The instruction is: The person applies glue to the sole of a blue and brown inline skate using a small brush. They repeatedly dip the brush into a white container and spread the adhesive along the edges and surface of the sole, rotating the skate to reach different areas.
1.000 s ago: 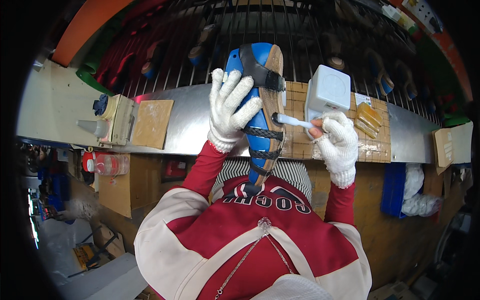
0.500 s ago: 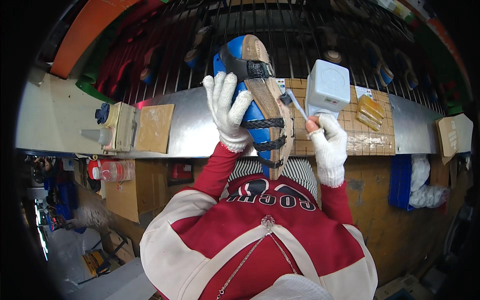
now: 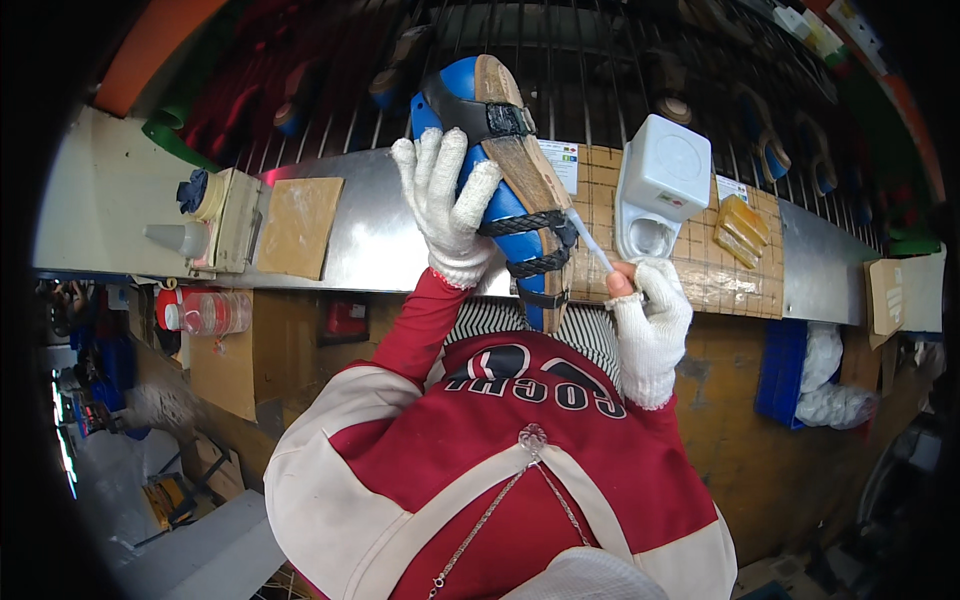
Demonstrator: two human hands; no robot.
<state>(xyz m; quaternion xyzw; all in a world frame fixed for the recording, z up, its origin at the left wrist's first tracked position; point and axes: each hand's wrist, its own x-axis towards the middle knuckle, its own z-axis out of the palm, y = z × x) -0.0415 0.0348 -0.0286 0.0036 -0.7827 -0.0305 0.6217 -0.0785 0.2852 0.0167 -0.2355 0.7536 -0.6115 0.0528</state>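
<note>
My left hand (image 3: 450, 200), in a white knit glove, is wrapped round a sandal upper on a blue shoe last (image 3: 520, 165), its underside turned up. Black straps, some of them braided, wrap over the edges onto the tan underside. In my right hand (image 3: 650, 315), gloved with bare fingertips, is a brush with a thin white handle (image 3: 594, 245). The brush's tip meets the sandal's right edge near the upper braided strap; its bristles are hidden there. Close to my right hand stands a white plastic glue pot (image 3: 665, 165) with a round opening at its front.
A yellowish block (image 3: 741, 232) lies on the brown gridded board (image 3: 710, 275), right of the pot. Left on the metal bench are a tan square sheet (image 3: 300, 228) and a grey cone-shaped nozzle (image 3: 178, 238). Behind runs a rack of bars (image 3: 590, 80) carrying more lasts.
The brush has moved down and left from beside the sandal onto its right edge. My left hand still grips the sandal, and the whole view has shifted slightly.
</note>
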